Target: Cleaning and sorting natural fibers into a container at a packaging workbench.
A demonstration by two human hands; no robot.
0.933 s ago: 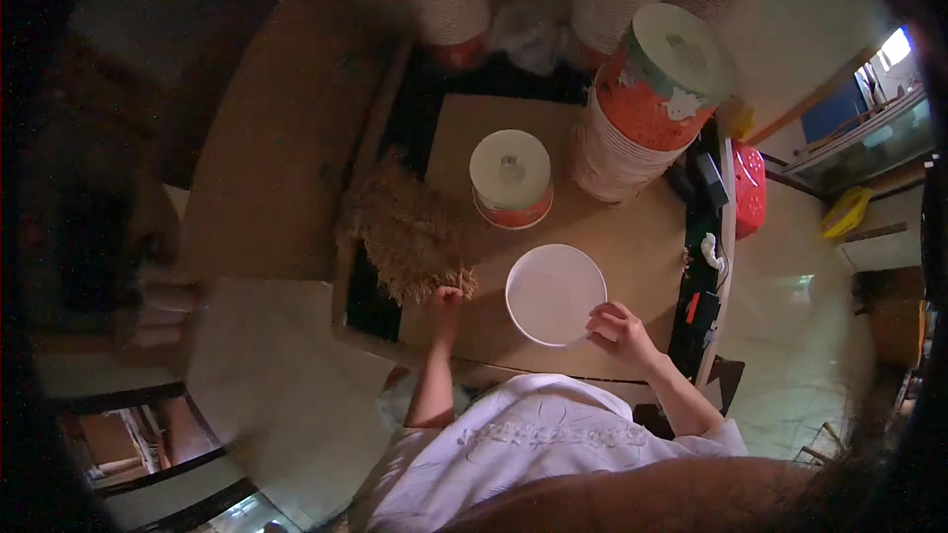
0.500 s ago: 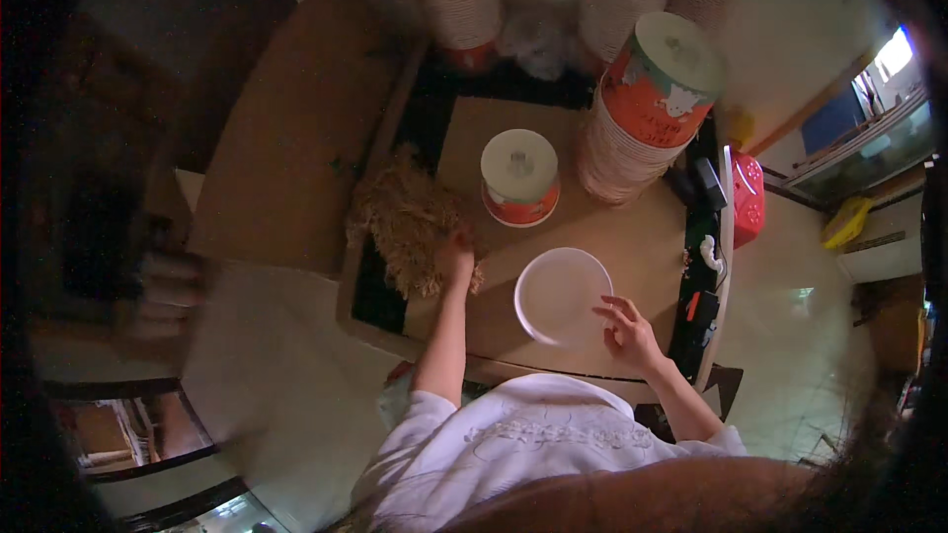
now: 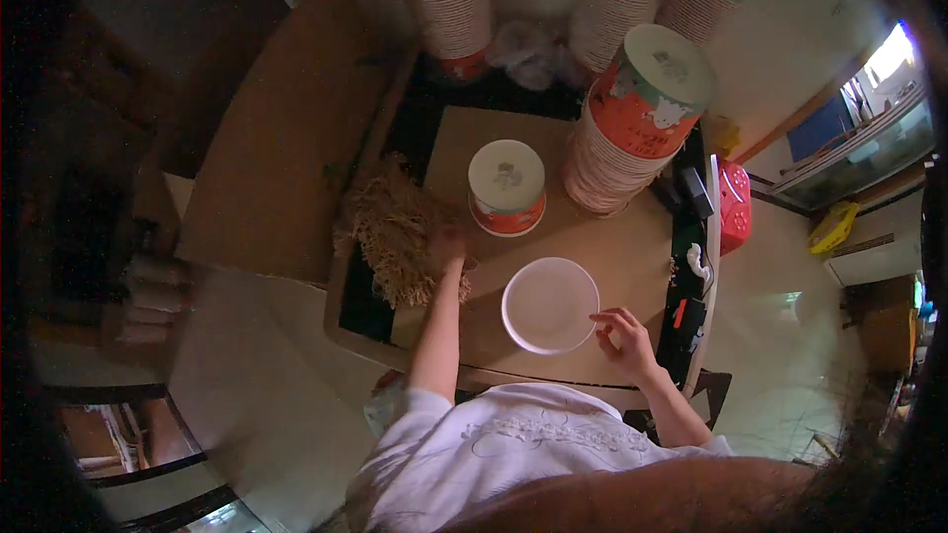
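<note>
My left hand (image 3: pixel 447 247) reaches into a tangled pile of brown, stringy strands (image 3: pixel 393 227) at the left of the table. Its fingers are sunk among the strands, so their grip is hidden. In front of me stands a round white tub (image 3: pixel 550 306), its open mouth facing up and its inside pale. At the tub's right rim is my right hand (image 3: pixel 624 341), fingers apart and bent, the fingertips at or touching the edge. Beyond the tub, a short orange-and-white paper tub (image 3: pixel 507 188) sits upside down with its pale bottom up.
A tall stack of upturned paper tubs (image 3: pixel 637 128) leans at the far right. Further stacks (image 3: pixel 444 5) stand along the wall beside a clear plastic bag (image 3: pixel 533 54). Black devices (image 3: pixel 694 192) and a red container (image 3: pixel 733 205) line the right edge. A large cardboard panel (image 3: pixel 276 138) rises at left.
The view has shifted slightly. My right hand's fingers have drawn closer together at the white tub's rim. My left hand stays in the strands.
</note>
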